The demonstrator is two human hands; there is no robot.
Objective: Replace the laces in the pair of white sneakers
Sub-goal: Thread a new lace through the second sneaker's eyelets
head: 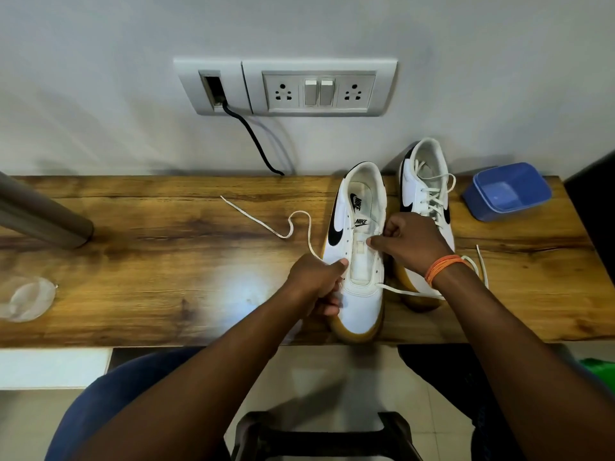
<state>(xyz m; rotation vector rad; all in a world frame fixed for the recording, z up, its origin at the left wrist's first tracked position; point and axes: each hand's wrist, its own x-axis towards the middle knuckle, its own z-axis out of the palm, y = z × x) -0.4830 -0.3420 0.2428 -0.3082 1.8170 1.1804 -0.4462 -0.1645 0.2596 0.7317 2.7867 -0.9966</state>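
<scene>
Wood-grain surface (pixel 133 261) runs the full width of the view, set against a pale grey wall that carries a switch-and-socket panel (pixel 286 86) with a black cable (pixel 253 138) dropping from its left port down behind the wood. My two bare forearms reach in from below. Directly ahead of me stands the near sneaker (pixel 357 247), white with a black swoosh and a tan sole, its toe pointing at me and its heel toward the wall; most of its eyelets are bare. Just to its right, touching or nearly so, stands the second sneaker (pixel 429 201), with a lace criss-crossed through its eyelets. A blue plastic tub (pixel 507 191) sits near the wall at the far right. A clear crumpled plastic wrapper (pixel 28 299) lies at the far left, beyond a grey post (pixel 40 214).

My left hand (pixel 317 284) is curled around the left side of the near sneaker's toe area, thumb pressed on its upper. My right hand (pixel 412 242), with orange threads (pixel 442 266) at the wrist, has its fingers curled and is pinching at the sneaker's right eyelet row beside the tongue. A white lace (pixel 293 224) runs through the lowest eyelets: one end trails left across the wood in a loose wave, the other passes right, under my right wrist.
</scene>
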